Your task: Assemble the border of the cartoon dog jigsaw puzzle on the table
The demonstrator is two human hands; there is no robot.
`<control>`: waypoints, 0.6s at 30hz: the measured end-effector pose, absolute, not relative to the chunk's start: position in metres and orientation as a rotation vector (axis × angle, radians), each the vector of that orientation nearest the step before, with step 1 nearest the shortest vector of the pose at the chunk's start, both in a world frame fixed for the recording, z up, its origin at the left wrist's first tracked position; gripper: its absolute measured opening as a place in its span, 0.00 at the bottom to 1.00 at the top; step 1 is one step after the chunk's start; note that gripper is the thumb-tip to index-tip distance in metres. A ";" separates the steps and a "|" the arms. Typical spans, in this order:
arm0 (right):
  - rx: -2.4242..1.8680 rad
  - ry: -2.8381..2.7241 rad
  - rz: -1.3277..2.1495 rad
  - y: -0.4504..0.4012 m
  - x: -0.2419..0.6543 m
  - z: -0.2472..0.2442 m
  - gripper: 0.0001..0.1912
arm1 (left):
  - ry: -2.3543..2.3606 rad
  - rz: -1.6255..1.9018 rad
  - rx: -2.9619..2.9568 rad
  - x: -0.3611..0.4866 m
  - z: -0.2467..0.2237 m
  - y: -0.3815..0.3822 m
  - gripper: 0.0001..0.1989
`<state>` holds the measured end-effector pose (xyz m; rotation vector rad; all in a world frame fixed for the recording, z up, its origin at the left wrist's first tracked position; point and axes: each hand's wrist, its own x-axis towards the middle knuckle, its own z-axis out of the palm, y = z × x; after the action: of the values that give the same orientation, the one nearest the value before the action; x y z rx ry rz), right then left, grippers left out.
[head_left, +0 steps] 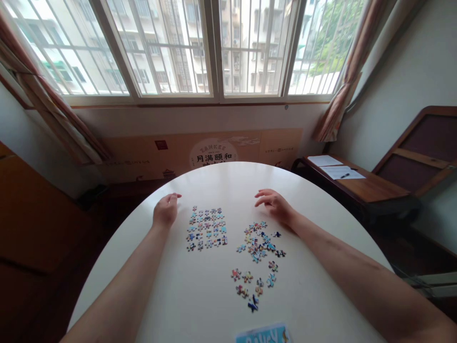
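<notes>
My left hand (pixel 165 209) rests at the left of the white table, its fingers curled in and no piece showing in them. Just right of it, jigsaw pieces lie spaced apart in a grid of rows (pixel 207 228), with a single piece (pixel 194 208) at the top left corner. My right hand (pixel 273 204) lies on the far right side, fingers loosely spread and holding nothing. Below that hand is a loose heap of jigsaw pieces (pixel 262 243), some overlapping. Several more scattered pieces (pixel 259 289) lie nearer to me.
A blue printed card or box (pixel 264 334) is cut off at the near edge of the round table (pixel 193 295). Beyond the table stand a printed cardboard panel (pixel 246 147) and a barred window. At right, papers (pixel 341 172) and a pen lie on a wooden bench (pixel 371 188).
</notes>
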<state>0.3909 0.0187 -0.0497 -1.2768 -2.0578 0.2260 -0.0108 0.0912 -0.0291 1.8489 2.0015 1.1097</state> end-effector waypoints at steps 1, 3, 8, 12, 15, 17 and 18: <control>-1.222 -2.091 0.241 0.012 0.387 -0.047 0.25 | 1.986 1.111 1.838 -0.010 -0.029 0.092 0.26; -1.115 -2.188 0.290 0.001 0.380 -0.040 0.27 | 1.969 1.107 1.808 -0.009 -0.028 0.092 0.25; -0.946 -2.398 0.428 -0.009 0.374 -0.024 0.25 | 1.972 1.068 1.785 -0.010 -0.029 0.092 0.22; -0.950 -2.467 0.484 -0.009 0.381 -0.021 0.24 | 2.015 1.019 1.802 -0.011 -0.031 0.092 0.22; -0.997 -2.492 0.389 -0.008 0.384 -0.021 0.18 | 2.048 0.980 1.813 -0.010 -0.031 0.093 0.22; -1.074 -2.487 0.271 -0.006 0.383 -0.022 0.14 | 2.057 0.960 1.810 -0.010 -0.030 0.093 0.22; -1.136 -2.475 0.211 -0.004 0.382 -0.023 0.14 | 2.060 0.947 1.810 -0.009 -0.029 0.093 0.22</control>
<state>0.3815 -0.0043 -0.0235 -1.1360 -2.4753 0.2105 -0.0091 0.0927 -0.0293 1.8096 2.0600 0.9466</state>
